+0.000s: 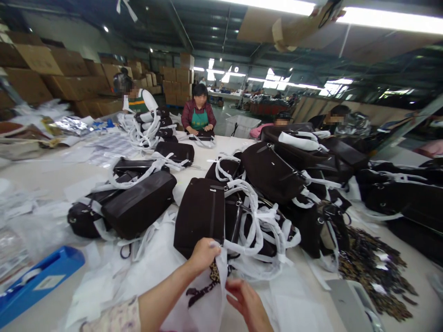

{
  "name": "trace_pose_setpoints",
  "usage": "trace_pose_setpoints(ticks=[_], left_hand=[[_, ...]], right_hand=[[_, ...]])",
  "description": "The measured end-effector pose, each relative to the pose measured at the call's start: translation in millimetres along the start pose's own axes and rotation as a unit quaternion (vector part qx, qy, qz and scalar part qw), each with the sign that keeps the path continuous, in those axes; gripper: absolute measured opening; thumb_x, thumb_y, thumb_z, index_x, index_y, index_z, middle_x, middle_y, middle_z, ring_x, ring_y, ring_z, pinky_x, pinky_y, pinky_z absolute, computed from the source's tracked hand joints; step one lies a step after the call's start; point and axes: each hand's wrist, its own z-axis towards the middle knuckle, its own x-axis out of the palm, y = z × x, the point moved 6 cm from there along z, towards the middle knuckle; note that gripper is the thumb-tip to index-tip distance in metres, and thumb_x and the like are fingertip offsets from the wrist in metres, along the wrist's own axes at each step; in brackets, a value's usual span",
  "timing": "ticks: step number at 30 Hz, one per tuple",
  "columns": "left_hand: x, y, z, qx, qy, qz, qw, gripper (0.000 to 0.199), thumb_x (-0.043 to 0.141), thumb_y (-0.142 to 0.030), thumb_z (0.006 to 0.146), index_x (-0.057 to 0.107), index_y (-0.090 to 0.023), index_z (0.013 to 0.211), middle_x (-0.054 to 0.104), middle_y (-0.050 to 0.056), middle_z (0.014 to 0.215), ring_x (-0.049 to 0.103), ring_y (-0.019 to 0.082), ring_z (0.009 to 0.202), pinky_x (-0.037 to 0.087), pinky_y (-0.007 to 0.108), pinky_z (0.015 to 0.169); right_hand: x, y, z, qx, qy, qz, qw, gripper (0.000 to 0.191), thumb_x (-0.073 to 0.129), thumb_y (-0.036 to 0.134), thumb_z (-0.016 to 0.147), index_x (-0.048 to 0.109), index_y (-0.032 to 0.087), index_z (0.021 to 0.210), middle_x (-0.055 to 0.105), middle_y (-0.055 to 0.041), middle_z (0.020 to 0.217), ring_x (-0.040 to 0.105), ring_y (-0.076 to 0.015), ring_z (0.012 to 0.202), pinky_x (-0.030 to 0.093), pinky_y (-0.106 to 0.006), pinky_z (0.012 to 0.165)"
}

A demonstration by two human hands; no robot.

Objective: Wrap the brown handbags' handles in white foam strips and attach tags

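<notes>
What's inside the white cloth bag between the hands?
A leopard-print strap shows at the top of the white cloth bag, with a dark length visible through the cloth. The rest of the inside is covered.

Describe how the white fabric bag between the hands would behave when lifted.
The white fabric bag will probably flop, since it creases around the left hand and right hand. It looks thin and light: a dark pattern shows through it.

The left hand [204, 256] was raised and pinched shut, wrist bent, while the right hand [246, 303] sat lower, fingers loosely spread.
</notes>
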Motion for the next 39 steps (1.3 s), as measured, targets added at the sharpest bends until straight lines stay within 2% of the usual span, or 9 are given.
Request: trace_pose_setpoints(ticks=[3, 6, 10, 14, 19, 26, 31, 35, 39], left_hand=[[3.0, 0.9, -1.2, -0.003, 0.005, -0.031, 1.0, 0.013, 0.051, -0.026, 0.063, 0.055, -0.016, 0.056, 0.049, -0.003, 0.054, 0.044, 0.012, 0.057, 0.03, 0.023, 0.055], [4.8, -1.9, -2.9, 0.0, 0.01, -0.052, 0.999, 0.015, 0.05, -0.028, 0.063, 0.05, -0.017, 0.053, 0.044, -0.003, 0.053, 0.04, 0.012, 0.057, 0.028, 0.024, 0.054], [6.6, -8.2, -7.6, 0.001, 0.049, -0.082, 0.995, 0.025, 0.048, -0.038, 0.068, 0.05, -0.017, 0.055, 0.042, -0.004, 0.054, 0.038, 0.011, 0.056, 0.028, 0.024, 0.054], [13.8, -8.6, -15.3, -0.026, 0.131, -0.136, 0.982, 0.016, 0.057, -0.026, 0.056, 0.059, -0.014, 0.067, 0.05, -0.003, 0.058, 0.042, 0.011, 0.056, 0.03, 0.023, 0.054], [7.7, -3.4, -14.3, -0.054, 0.062, -0.108, 0.991, 0.01, 0.055, -0.025, 0.056, 0.056, -0.015, 0.058, 0.05, -0.002, 0.054, 0.043, 0.011, 0.053, 0.03, 0.024, 0.051], [6.5, 7.8, -6.5, -0.062, -0.029, -0.035, 0.997, 0.011, 0.059, -0.024, 0.062, 0.058, -0.015, 0.056, 0.05, -0.002, 0.052, 0.045, 0.011, 0.054, 0.032, 0.023, 0.052], [8.5, 17.9, -3.0, -0.072, -0.032, -0.027, 0.997, 0.005, 0.06, -0.019, 0.061, 0.061, -0.015, 0.059, 0.053, -0.002, 0.055, 0.048, 0.012, 0.056, 0.033, 0.023, 0.054], [5.8, 18.6, -1.1, -0.069, -0.031, -0.007, 0.997, 0.011, 0.064, -0.025, 0.063, 0.063, -0.015, 0.06, 0.056, -0.001, 0.055, 0.052, 0.014, 0.061, 0.035, 0.023, 0.058], [4.7, 9.2, -3.4, -0.074, -0.002, 0.008, 0.997, 0.013, 0.062, -0.028, 0.066, 0.065, -0.015, 0.064, 0.06, 0.001, 0.059, 0.055, 0.016, 0.065, 0.036, 0.024, 0.06]], right_hand=[[32.6, 18.5, 11.5, 0.011, 0.081, 0.085, 0.993, 0.05, 0.07, 0.06, 0.068, 0.068, 0.023, 0.101, 0.07, -0.0094, 0.107, 0.063, -0.0262, 0.099, 0.047, -0.042, 0.088], [48.1, 11.7, 24.1, -0.025, 0.067, 0.115, 0.991, 0.051, 0.074, 0.055, 0.066, 0.067, 0.021, 0.104, 0.071, -0.0078, 0.102, 0.063, -0.0255, 0.094, 0.049, -0.038, 0.084], [35.4, -17.5, 40.4, -0.056, -0.022, 0.091, 0.994, 0.048, 0.073, 0.056, 0.067, 0.067, 0.022, 0.099, 0.072, -0.0037, 0.093, 0.064, -0.0225, 0.086, 0.05, -0.032, 0.076], [24.8, -19.5, 45.0, -0.067, -0.055, 0.043, 0.995, 0.048, 0.069, 0.057, 0.069, 0.066, 0.02, 0.098, 0.071, -0.0028, 0.085, 0.064, -0.0222, 0.08, 0.049, -0.028, 0.065], [25.9, -4.2, 39.2, -0.049, -0.085, -0.048, 0.994, 0.045, 0.071, 0.055, 0.067, 0.066, 0.017, 0.09, 0.065, 0.0011, 0.066, 0.06, -0.0193, 0.064, 0.042, -0.025, 0.051], [27.7, -5.3, 40.1, -0.026, -0.073, -0.033, 0.996, 0.042, 0.078, 0.053, 0.059, 0.066, 0.018, 0.079, 0.063, 0.0012, 0.059, 0.057, -0.0176, 0.056, 0.041, -0.025, 0.049], [30.4, -2.5, 40.9, 0.053, -0.051, 0.058, 0.996, 0.061, 0.065, 0.067, 0.066, 0.067, 0.019, 0.103, 0.072, -0.0058, 0.078, 0.065, -0.0229, 0.069, 0.046, -0.028, 0.055], [27.4, 8.3, 42.9, -0.02, -0.085, -0.014, 0.996, 0.043, 0.074, 0.055, 0.063, 0.069, 0.019, 0.086, 0.071, -0.001, 0.075, 0.062, -0.0196, 0.07, 0.046, -0.026, 0.059], [35.2, 5.6, 44.2, -0.05, -0.056, 0.041, 0.996, 0.04, 0.075, 0.054, 0.062, 0.067, 0.019, 0.08, 0.07, -0.0011, 0.073, 0.062, -0.0209, 0.072, 0.048, -0.029, 0.063]])
